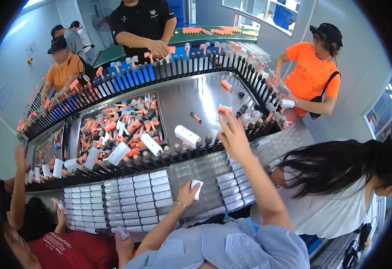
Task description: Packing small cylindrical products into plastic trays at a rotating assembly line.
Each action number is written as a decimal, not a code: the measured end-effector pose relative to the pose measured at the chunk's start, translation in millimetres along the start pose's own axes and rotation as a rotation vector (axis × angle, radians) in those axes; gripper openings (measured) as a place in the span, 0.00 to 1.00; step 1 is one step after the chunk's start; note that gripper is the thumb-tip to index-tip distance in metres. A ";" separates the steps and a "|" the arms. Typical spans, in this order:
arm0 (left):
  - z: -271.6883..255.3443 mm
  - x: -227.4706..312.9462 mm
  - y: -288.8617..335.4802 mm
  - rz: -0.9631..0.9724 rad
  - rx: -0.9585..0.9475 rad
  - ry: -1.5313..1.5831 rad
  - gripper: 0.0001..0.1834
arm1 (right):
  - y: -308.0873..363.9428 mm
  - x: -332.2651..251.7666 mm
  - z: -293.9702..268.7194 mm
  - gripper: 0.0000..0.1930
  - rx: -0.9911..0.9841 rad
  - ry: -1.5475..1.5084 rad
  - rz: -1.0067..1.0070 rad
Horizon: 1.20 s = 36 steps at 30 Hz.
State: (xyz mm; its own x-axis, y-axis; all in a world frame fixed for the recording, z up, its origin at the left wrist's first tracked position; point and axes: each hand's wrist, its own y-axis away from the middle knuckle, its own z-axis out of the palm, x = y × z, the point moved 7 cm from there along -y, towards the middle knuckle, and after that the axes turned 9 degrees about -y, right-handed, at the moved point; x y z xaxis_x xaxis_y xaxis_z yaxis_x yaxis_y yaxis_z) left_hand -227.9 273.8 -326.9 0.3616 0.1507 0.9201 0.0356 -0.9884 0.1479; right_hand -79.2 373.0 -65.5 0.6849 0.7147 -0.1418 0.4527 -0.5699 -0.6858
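My left hand (187,195) is closed round a small white curved plastic cover (197,189), above a clear plastic tray (188,169). My right hand (234,135) reaches over the row of black pegs (178,153), fingers stretched out and apart. Just beyond its fingertips is an orange-and-white part (224,109); I cannot tell whether they touch. A translucent piece (215,124) shows beside the right hand. Left of it, white covers (187,135) sit on pegs along the near side.
A steel table (182,96) lies inside the peg line. On it, a tray (161,117) holds a heap of orange, grey and black parts. White covers (140,197) fill trays in front of me. Co-workers sit close on both sides; others stand across (143,27) and at right (314,74).
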 end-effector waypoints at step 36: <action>-201.3 152.4 82.3 0.767 0.817 -0.418 0.13 | -66.8 -99.6 18.7 0.20 -0.472 -0.366 -0.248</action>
State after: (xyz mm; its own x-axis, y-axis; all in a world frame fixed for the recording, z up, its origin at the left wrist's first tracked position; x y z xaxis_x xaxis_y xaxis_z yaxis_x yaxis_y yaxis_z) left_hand -357.4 219.5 -101.5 0.8169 -0.3530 0.4561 0.2048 -0.5616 -0.8016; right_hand -188.3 347.4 -19.0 0.3265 0.8924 -0.3114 0.8318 -0.4277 -0.3537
